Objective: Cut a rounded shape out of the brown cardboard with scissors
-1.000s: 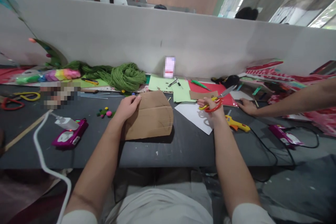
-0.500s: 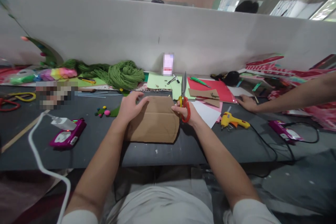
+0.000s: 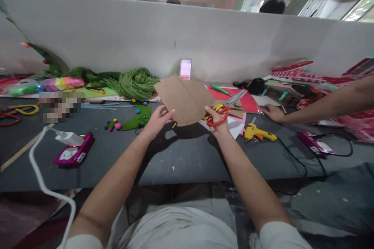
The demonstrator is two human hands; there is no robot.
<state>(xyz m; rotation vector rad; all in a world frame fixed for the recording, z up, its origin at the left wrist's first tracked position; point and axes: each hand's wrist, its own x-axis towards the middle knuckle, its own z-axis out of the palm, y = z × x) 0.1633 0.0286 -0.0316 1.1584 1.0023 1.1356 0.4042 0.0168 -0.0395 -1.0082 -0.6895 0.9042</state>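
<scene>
A piece of brown cardboard [image 3: 187, 101] is held up off the table, tilted, between my two hands. My left hand [image 3: 161, 120] pinches its lower left edge with the thumb in front. At the lower right edge, my right hand [image 3: 217, 120] grips the cardboard and also carries scissors [image 3: 222, 116] with red and yellow handles, their blades pointing up to the right. Left of my left hand lies a green felt crescent [image 3: 137, 118] with coloured pompoms. White and pink paper [image 3: 235, 126] lies under and beside my right hand.
A yellow glue gun [image 3: 258, 133] and a purple power strip [image 3: 315, 144] with black cords lie at the right. Another person's hand [image 3: 274, 114] rests on the table there. Left are green yarn [image 3: 136, 84], another purple power strip [image 3: 74, 151] and a white cable [image 3: 41, 175]. A lit phone [image 3: 186, 69] leans on the partition.
The cardboard has been lifted from the table and turned, showing a rounded lower edge. My left hand has shifted to its lower left edge. The scissors have swung from upright to pointing right.
</scene>
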